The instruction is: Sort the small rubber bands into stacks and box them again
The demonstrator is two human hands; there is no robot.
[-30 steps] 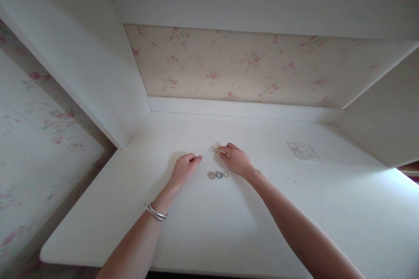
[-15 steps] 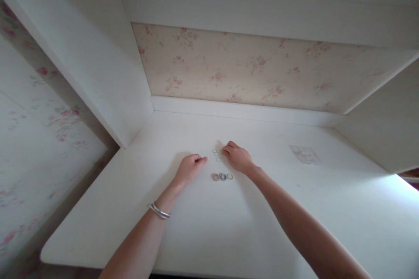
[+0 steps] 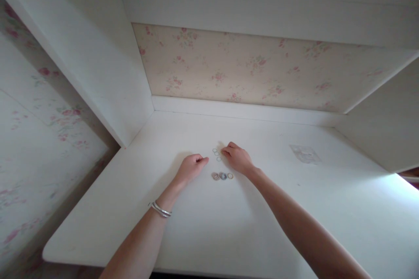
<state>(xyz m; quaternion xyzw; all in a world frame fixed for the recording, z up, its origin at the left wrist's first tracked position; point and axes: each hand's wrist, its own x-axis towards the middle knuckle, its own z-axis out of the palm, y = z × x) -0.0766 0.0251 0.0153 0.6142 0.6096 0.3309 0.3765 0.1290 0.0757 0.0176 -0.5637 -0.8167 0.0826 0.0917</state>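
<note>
My left hand (image 3: 191, 168) rests on the white tabletop in a loose fist, thumb towards the right; nothing shows in it. Opposite it, my right hand (image 3: 237, 157) is closed in a pinch, its fingertips down at the surface; whatever they hold is too small to make out. Between the hands lie several thin pale rings (image 3: 216, 154), close beside my right fingertips. Nearer to me sits a row of small bands: a pinkish-brown group (image 3: 215, 176), a blue-grey group (image 3: 223, 176) and a yellowish ring (image 3: 230, 175). Their exact kind is unclear.
A clear, flat plastic packet (image 3: 305, 154) lies on the table (image 3: 209, 231) to the right. White side panels (image 3: 98, 65) and an overhead board enclose the table, with flowered wallpaper (image 3: 229, 69) behind. The table's rounded corner is at the lower left.
My left hand has shifted very slightly to the right. My right hand stays in its pinch beside the pale rings, and the bands lie as before.
</note>
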